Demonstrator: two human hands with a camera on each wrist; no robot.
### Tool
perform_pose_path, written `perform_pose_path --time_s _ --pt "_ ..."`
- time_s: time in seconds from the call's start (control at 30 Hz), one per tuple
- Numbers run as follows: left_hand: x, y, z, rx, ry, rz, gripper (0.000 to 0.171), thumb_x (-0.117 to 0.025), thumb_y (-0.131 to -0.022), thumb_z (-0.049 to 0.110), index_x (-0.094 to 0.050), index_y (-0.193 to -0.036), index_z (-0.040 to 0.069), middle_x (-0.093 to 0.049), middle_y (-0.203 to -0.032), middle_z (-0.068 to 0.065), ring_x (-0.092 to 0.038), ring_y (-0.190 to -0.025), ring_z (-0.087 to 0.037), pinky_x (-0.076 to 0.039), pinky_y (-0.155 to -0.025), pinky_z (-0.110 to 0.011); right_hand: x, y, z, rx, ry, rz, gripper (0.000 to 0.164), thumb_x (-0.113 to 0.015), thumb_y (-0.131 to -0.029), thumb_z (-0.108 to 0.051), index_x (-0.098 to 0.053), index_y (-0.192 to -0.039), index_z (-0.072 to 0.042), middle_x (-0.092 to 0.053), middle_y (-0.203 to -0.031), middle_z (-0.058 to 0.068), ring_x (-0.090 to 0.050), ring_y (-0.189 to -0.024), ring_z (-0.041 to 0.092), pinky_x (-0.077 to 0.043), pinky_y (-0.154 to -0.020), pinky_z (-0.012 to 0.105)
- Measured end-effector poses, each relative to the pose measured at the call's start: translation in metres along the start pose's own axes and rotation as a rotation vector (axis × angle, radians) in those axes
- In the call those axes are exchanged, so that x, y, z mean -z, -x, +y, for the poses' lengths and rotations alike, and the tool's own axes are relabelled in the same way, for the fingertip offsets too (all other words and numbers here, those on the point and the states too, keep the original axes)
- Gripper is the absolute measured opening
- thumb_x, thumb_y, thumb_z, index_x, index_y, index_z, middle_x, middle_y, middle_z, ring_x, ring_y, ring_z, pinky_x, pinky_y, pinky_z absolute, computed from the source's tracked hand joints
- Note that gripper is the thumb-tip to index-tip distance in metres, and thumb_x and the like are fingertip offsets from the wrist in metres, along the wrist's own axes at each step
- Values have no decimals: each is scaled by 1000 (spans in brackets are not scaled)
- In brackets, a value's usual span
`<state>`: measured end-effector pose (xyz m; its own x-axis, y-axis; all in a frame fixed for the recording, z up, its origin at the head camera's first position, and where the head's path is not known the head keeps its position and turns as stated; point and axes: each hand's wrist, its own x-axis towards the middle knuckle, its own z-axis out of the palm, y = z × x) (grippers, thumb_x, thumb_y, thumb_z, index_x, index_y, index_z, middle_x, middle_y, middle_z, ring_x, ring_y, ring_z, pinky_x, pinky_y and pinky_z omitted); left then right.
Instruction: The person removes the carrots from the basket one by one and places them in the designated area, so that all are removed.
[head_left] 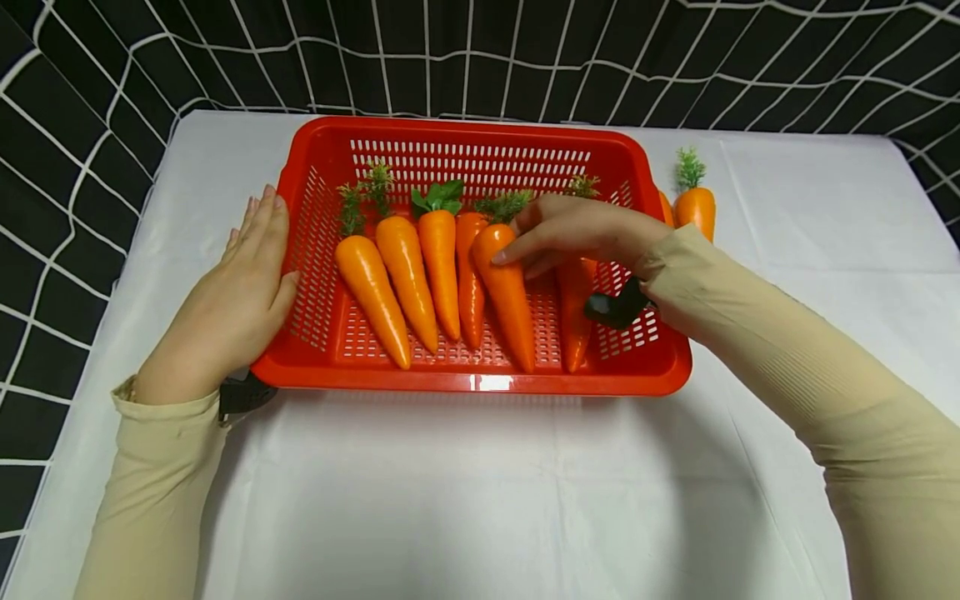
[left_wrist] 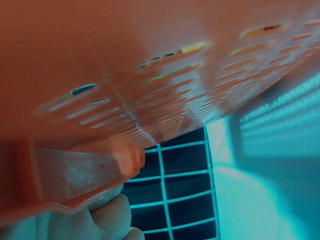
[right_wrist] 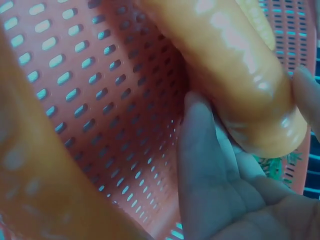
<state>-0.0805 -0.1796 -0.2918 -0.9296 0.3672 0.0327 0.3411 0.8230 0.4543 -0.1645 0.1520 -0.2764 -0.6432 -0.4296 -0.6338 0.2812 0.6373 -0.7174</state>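
Note:
A red slotted plastic basket stands on the table, holding several orange carrots with green tops. My right hand reaches over its right side and pinches the thick end of a carrot, thumb on one side and fingers on the other; the right wrist view shows this carrot close up. To its left lie more carrots side by side, tips toward me. One carrot lies under my right wrist, partly hidden. My left hand lies with straight fingers along the basket's left rim.
Beyond the basket's right side, a carrot with a feathery top lies on the white-covered table, with a second one partly hidden beside it. Black cloth with a white grid surrounds the table at the back and left.

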Motion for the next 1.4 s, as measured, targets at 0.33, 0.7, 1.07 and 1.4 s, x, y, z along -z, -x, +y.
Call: perform_pose_path --time_s 0.33,0.7,1.07,1.4 --pt "0 1 -1 -2 1 0 64 -39 -96 13 -7 -148 -5 2 -156 -17 3 -143 -25 -8 -112 -49 -2 -1 0 -47 23 -78 34 -65 -89 -19 -55 -110 6 -61 -99 10 -63 -78 14 -53 -83 35" --pt "0 2 -2 2 3 -3 64 -39 -96 13 -6 -148 -6 2 -156 -17 3 -143 -26 -7 -113 -49 0 2 -1 83 -82 -21 41 -64 -87 -10 -49 -121 6 -59 -112 14 -63 -97 20 -50 -87 38" --pt "0 0 -1 -5 6 0 64 -39 -96 12 -7 -148 -6 2 -156 -17 2 -143 -27 -8 -113 -48 9 27 -3 235 -173 145 35 -64 -87 -11 -56 -119 2 -63 -102 9 -59 -83 17 -53 -78 29" --pt "0 1 -2 0 7 -1 64 -38 -97 14 -6 -149 -4 3 -157 -14 2 -143 -25 -8 -113 -48 9 68 6 349 -159 238 26 -65 -87 -9 -63 -112 0 -67 -95 10 -61 -86 22 -52 -76 30"
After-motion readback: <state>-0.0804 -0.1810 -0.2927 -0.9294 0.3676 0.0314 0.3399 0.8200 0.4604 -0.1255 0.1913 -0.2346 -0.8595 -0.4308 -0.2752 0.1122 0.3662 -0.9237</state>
